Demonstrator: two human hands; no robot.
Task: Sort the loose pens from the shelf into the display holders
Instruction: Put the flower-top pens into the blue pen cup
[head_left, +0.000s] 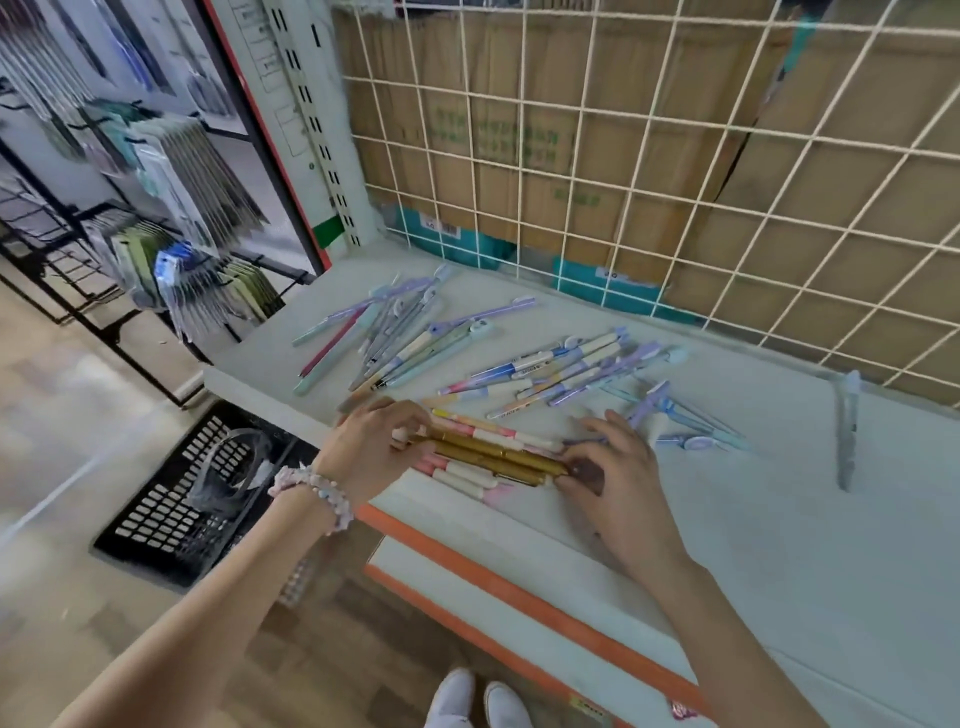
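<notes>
A bundle of gold pens (488, 457) lies on top of pink and white pens (467, 475) at the front edge of the white shelf (753, 545). My left hand (371, 449) grips the bundle's left end with curled fingers. At the right end, the fingers of my right hand (618, 478) pinch the gold pens. Several loose pastel pens (395, 338) lie in a heap at the back left. Another group of blue and purple pens (566, 374) lies in the middle. No display holder is in view.
A white wire grid (649, 171) backs the shelf, with cardboard boxes behind it. A single grey pen (848, 436) lies at the right. A black plastic basket (202, 493) sits on the floor at the left. Hanging stationery racks (171, 223) stand farther left.
</notes>
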